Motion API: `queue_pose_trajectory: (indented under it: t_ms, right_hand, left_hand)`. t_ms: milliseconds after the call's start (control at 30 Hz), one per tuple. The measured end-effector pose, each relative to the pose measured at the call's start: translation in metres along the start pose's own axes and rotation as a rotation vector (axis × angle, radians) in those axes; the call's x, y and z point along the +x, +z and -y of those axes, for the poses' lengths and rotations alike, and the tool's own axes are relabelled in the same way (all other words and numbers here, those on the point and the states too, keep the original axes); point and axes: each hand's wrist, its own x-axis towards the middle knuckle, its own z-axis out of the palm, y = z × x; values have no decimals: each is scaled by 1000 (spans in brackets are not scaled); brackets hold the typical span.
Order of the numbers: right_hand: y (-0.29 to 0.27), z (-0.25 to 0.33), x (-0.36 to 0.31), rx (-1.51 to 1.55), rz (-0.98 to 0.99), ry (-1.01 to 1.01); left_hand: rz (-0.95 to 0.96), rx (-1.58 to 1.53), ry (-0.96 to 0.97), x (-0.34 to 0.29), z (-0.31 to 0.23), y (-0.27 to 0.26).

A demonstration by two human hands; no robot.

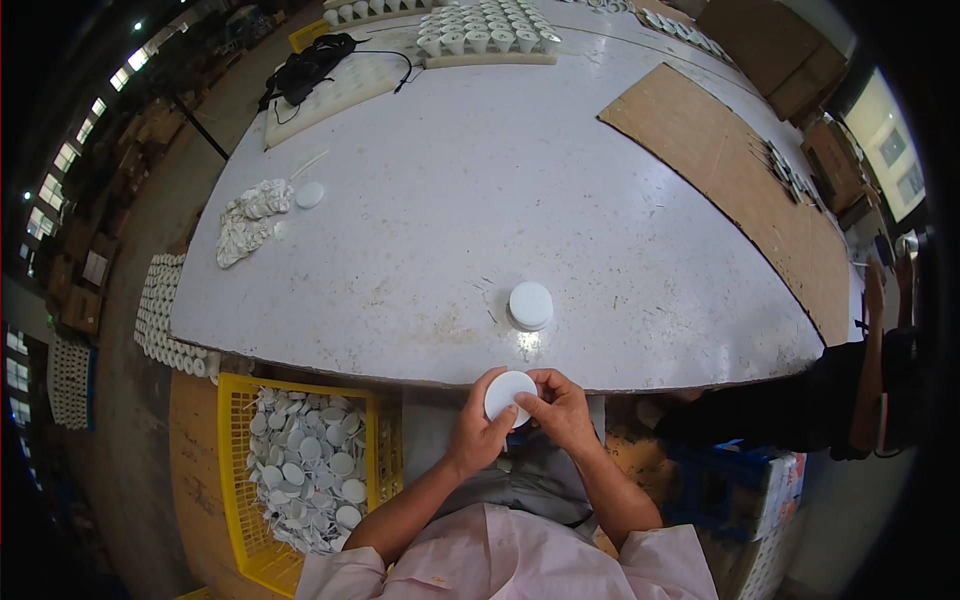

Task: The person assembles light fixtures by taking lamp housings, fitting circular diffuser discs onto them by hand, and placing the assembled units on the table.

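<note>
A round white disc (pixel 507 392) is held between my two hands, just off the near edge of the table. My left hand (pixel 478 430) grips its left side, the thumb lying along the rim. On the disc's right side my right hand (pixel 560 408) presses the thumb on the face, with the fingers curled behind. What lies behind the disc is mostly hidden. On the table ahead stands a short stack of similar white discs (pixel 531 303). Below left, a yellow crate (pixel 237 470) holds many white round pieces (pixel 292 473) with thin white wires or stems.
A crumpled cloth (pixel 245 222) and a single white disc (pixel 310 195) lie on the table (pixel 440 210) at left. Trays of white cup-shaped parts (pixel 490 38) and a black bundle (pixel 308 68) sit at the far side. Cardboard (pixel 735 170) covers the right side; another person (pixel 865 385) is there.
</note>
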Motion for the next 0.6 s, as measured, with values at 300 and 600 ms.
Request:
queue_pose_trajectory:
  t_ms: [300, 600]
  right_hand:
    - [7, -23, 7, 54, 66, -64]
    - [-17, -11, 1, 95, -83, -109]
  left_hand:
    - [-81, -16, 13, -7, 1, -7]
    - [-190, -57, -58, -35, 2, -46]
